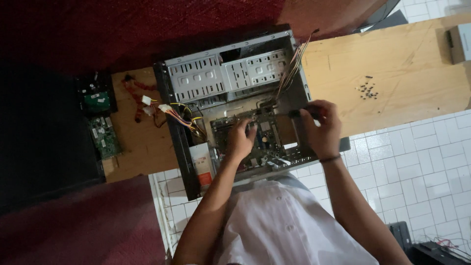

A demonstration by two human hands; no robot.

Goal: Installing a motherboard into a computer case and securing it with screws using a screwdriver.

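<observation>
A long wooden worktop (407,73) is seen from above, stretched across a floor of small white tiles (422,162); dark red carpet (98,29) lies beyond its far edge and again at the near left. An open computer case (235,105) is laid on its side about the middle of the worktop, its near side overhanging the near edge towards the person's white shirt (279,221). Silver drive bays (225,73) fill the far part of the case, and a green motherboard (260,140) lies in the near part. A bundle of thin coloured wires (292,68) is draped over the far right corner of the case, and a loom of red, yellow and black power cables (167,113) is spread out over the case's left wall onto the worktop. At the left end of the worktop two bare circuit boards (100,122) are set. A small heap of dark screws (368,90) is scattered towards the right, well apart from the case, and a grey box (461,43) is cut off at the far right corner.

The left hand (241,139) is laid on the motherboard, fingers loosely curled and pressed down on it, nothing gripped. The right hand (321,128) is held at the case's right wall, its fingers clenched round a dark-handled tool (304,113), whose tip cannot be made out.
</observation>
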